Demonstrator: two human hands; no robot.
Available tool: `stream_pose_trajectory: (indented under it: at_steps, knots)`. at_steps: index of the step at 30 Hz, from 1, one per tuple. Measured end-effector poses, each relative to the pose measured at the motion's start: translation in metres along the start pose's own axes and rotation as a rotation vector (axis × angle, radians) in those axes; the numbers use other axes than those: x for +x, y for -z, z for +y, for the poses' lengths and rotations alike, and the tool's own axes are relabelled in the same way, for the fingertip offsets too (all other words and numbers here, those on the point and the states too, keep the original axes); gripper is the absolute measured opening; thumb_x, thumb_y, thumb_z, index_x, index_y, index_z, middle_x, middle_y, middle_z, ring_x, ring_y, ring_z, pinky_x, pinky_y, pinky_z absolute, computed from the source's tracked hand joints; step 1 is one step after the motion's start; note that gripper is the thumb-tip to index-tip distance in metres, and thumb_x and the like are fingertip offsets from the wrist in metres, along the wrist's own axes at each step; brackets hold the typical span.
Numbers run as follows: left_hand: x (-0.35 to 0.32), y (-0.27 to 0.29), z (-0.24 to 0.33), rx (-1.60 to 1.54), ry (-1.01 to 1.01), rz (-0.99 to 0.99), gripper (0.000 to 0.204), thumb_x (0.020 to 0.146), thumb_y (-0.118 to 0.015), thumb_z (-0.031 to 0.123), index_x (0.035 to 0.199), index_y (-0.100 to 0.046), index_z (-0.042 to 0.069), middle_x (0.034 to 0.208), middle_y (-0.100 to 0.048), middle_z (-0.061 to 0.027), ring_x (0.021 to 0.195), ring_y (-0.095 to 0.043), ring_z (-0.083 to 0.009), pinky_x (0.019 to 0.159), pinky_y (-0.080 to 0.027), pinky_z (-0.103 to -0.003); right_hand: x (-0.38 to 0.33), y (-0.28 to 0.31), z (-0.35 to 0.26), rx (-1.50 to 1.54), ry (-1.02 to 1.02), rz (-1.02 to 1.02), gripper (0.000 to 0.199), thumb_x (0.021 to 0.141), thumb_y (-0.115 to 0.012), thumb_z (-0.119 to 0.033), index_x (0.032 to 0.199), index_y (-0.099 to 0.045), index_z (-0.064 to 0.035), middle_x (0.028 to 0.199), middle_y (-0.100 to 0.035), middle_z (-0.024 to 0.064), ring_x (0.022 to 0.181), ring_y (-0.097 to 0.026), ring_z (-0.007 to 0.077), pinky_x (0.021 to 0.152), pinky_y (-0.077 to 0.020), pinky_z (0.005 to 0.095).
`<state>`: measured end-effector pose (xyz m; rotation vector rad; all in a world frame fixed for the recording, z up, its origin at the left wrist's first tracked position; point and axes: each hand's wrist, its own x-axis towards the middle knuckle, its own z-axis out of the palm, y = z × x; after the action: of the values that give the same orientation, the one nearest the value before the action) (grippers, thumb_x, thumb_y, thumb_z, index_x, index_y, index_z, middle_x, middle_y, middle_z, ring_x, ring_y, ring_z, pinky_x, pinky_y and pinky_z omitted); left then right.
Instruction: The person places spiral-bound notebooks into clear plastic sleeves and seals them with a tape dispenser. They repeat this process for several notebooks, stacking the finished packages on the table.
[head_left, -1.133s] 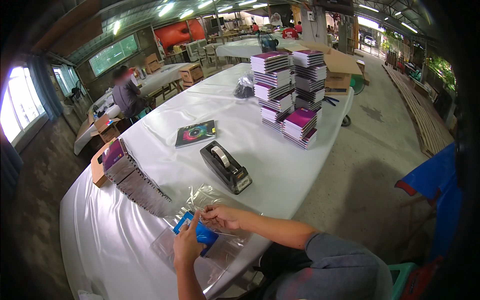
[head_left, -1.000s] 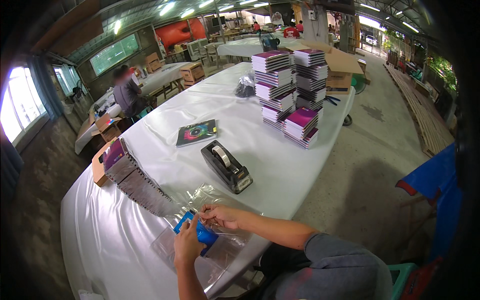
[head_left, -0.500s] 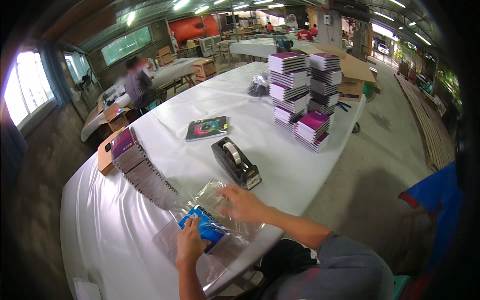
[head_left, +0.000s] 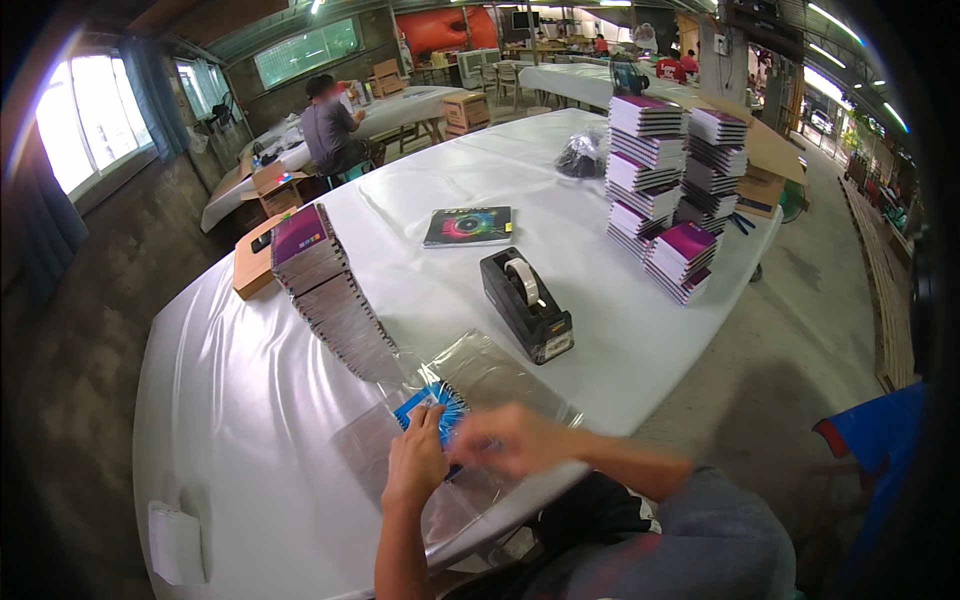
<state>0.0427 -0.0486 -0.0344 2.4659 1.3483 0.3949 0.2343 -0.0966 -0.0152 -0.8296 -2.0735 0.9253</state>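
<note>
Touching the blue notebook point(head_left: 446, 408): left hand point(head_left: 418, 460), fingers bunched close together and laid over the cover; can't really tell if that grip is clamped on it or just resting on top.
Right-side grip: honestly can't say if it's apart or together, the right hand point(head_left: 515, 440) is way too blurry; it's at the notebook's right side, near the left one.
Notebook look: bright blue cover, paler patch by the left fingertips, dark coil along the upper right edge, shiny streaks across it.
Where it sits: at a slant near the close edge of the white-covered tabletop point(head_left: 240, 420), in among clear plastic point(head_left: 490, 370).
Plastic look: wrinkly, see-through, spread out on both sides of the notebook.
Just past it: black tape dispenser point(head_left: 541, 328) with a pale roll.
Off to the left: purple-topped stack point(head_left: 335, 300) of coil-bound books, its near end by the plastic.
Further back: dark-covered book point(head_left: 468, 227) lying flat, colourful ring on the front.
</note>
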Motion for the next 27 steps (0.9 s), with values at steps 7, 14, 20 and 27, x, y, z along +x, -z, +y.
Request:
stream_pose_trajectory:
  at_steps: [7,14,20,27]
  knots:
    - [-0.001,0.012,0.005,-0.003,-0.01,-0.057,0.067,0.065,-0.078,0.017,0.125,-0.05,0.008,0.122,-0.054,-0.0102,0.108,-0.056,-0.0328,0.087,-0.046,-0.042,0.1,-0.014,0.103,0.375,-0.583,0.227,0.063,0.089,-0.062,-0.023,0.139,-0.031,-0.0008,0.119,-0.056,0.022,0.113,-0.054,0.032,0.093,-0.0441,0.0361]
    - [0.001,0.012,0.008,0.001,-0.026,-0.08,0.069,0.065,-0.079,0.018,0.126,-0.05,0.008,0.123,-0.053,-0.0106,0.107,-0.056,-0.0338,0.087,-0.045,-0.043,0.13,0.016,0.111,-0.082,0.076,0.396,0.06,0.077,-0.066,0.0,0.132,-0.048,-0.0158,0.104,-0.064,0.0057,0.091,-0.062,0.013,0.077,-0.049,0.0298]
    - [-0.002,0.009,0.002,-0.001,0.026,-0.135,0.069,0.064,-0.079,0.021,0.125,-0.05,0.008,0.124,-0.052,-0.0108,0.106,-0.055,-0.0344,0.086,-0.046,-0.044,0.091,0.034,0.039,-0.178,0.188,-0.601,0.084,0.069,-0.064,0.009,0.142,-0.036,-0.0207,0.12,-0.052,0.0108,0.105,-0.055,0.027,0.082,-0.0465,0.0407]
    - [-0.004,0.013,0.011,0.026,0.055,-0.149,0.074,0.064,-0.079,0.023,0.128,-0.045,0.013,0.128,-0.05,-0.0084,0.104,-0.057,-0.0358,0.082,-0.048,-0.046,0.085,0.022,0.063,-0.185,0.017,-0.454,0.076,0.061,-0.077,-0.002,0.13,-0.047,-0.0084,0.089,-0.06,0.0133,0.092,-0.06,0.0335,0.082,-0.0474,0.0411]
